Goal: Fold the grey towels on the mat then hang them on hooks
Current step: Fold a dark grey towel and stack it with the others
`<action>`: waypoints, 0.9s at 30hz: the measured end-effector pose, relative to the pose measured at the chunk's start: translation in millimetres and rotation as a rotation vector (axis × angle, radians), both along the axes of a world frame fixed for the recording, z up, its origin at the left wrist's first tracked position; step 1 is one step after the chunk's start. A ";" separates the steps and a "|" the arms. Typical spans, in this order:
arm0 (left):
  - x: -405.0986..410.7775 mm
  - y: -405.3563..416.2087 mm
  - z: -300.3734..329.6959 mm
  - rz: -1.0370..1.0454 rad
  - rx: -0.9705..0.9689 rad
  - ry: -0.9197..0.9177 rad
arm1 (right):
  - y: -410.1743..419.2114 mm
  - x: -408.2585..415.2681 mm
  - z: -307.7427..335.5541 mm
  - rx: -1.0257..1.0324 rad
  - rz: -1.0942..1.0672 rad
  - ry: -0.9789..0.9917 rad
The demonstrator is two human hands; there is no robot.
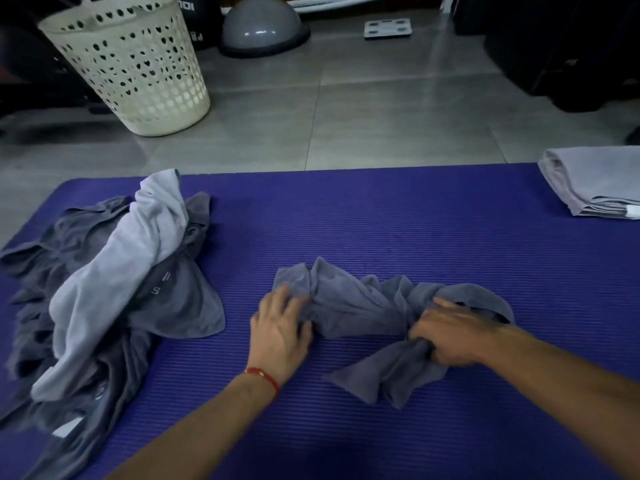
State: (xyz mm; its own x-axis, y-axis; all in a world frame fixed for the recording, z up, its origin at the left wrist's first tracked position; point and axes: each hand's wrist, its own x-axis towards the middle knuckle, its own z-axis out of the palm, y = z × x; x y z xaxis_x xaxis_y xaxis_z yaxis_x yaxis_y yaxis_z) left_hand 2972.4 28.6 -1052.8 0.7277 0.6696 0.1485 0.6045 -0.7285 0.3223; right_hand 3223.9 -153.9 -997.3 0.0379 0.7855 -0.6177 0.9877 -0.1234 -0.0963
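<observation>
purple ribbed mat (381, 220) has bare room at centre and far edge. unfolded towel pile (114, 292) crowds its left side, folded towel (595, 181) sits on the far right corner. crumpled grey towel (374, 306) lies mid-mat. left hand (280, 327) rests on its left end, fingers curled into the cloth. right hand (450, 337), blurred, grips a bunched fold. cream perforated basket (135, 64) on the tile floor, contents can't tell.

letter "S" on dark grey towel (162, 289) in the pile; other marks illegible
</observation>
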 end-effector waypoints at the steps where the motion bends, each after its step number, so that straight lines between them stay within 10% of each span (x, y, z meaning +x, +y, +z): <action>1: -3.2 12.7 -5.0 0.110 -0.096 0.078 | -3.9 2.3 0.0 -0.058 0.002 -0.033; 4: -0.5 33.2 -6.7 0.219 -0.400 0.030 | -14.0 2.9 6.0 -0.111 -0.047 -0.031; 12: 15.1 -6.0 45.6 -0.434 0.011 -0.314 | 22.5 -7.0 35.0 0.495 -0.663 0.544; 17: 10.3 -23.5 60.3 -0.599 0.013 -0.323 | 52.8 -7.6 43.3 0.284 -0.825 0.979; 23: -7.2 -18.0 49.3 -0.334 -0.266 -0.245 | 37.3 -14.0 28.9 0.145 -0.800 1.020; 27: -4.7 -23.1 42.5 -0.357 -0.323 -0.217 | 44.5 -11.3 28.5 0.488 -0.772 0.665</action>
State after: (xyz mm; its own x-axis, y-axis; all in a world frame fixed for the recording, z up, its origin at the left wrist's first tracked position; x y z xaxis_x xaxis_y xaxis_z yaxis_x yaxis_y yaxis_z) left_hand 2967.7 5.4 -1010.3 0.8942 0.4223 0.1485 0.2313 -0.7197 0.6546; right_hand 3212.6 -109.4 -968.8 0.3962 0.8569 -0.3297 0.3977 -0.4838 -0.7796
